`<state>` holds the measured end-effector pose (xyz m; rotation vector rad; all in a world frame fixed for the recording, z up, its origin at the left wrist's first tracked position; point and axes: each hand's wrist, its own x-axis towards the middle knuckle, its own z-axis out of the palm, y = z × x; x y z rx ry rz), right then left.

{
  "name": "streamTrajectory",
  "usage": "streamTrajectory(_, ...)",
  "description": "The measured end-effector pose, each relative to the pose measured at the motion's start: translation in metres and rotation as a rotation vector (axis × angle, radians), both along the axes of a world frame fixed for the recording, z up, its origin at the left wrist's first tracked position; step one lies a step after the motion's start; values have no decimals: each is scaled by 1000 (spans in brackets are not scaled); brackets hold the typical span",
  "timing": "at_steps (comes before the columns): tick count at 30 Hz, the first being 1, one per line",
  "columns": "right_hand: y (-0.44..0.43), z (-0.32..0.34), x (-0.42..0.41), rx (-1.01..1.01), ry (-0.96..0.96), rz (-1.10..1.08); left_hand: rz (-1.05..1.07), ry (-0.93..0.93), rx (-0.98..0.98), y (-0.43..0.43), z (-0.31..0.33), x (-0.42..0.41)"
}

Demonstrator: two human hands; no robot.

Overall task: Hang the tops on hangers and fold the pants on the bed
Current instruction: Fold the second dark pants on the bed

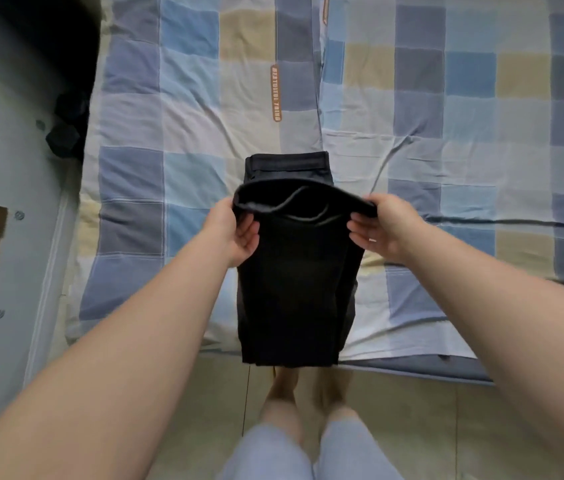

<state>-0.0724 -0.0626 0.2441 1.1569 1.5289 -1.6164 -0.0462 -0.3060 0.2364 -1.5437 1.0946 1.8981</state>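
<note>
Black trousers (294, 289), one pair, lie lengthwise at the bed's near edge with the waistband farthest from it and the other end raised and curled over. The left hand (235, 230) and right hand (382, 225), held apart, each pinch one corner of the raised end. The checked blue, grey and beige sheet (169, 98) carries two orange strip labels (276, 93); their white lettering is blurred, perhaps "BEAUTIFUL THING".

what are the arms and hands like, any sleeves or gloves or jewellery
No sleeves in view: the left arm and right arm are bare up to the picture's edge. The left hand and right hand wear no gloves, and no watch, band or ring shows.
</note>
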Motion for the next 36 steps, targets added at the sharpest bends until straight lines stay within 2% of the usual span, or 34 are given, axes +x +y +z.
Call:
streamTrajectory(7, -9, -116, -98, 13, 9, 92, -49, 6, -47, -6, -108, -88)
streamTrajectory(13, -9, -191, -104, -22, 54, 272, -195, 164, -73, 6, -179, -85)
streamTrajectory(15, -7, -202, -86, 34, 99, 335, -273, 200, -170, 12, -187, -67)
streamTrajectory(19, 8, -219, -22, 204, 286, 361, -405, 343, -548, 28, -193, -6)
streamTrajectory(22, 22, -227, 39, 187, 262, 323, -537, 397, -775, 36, -192, 56)
streamTrajectory(25, 31, -228, 96, 153, 187, 323, -682, 292, -1039, 43, -189, 118)
streamTrajectory(28, 35, -228, 142, 70, 106, 314, -710, 84, -1038, 50, -188, 172)
streamTrajectory(32, 29, -225, 186, -34, -7, 274, -922, 45, -1032, 56, -193, 217)
streamTrajectory(36, 25, -221, 210, -37, -91, 300, -744, 28, -953, 51, -197, 211)
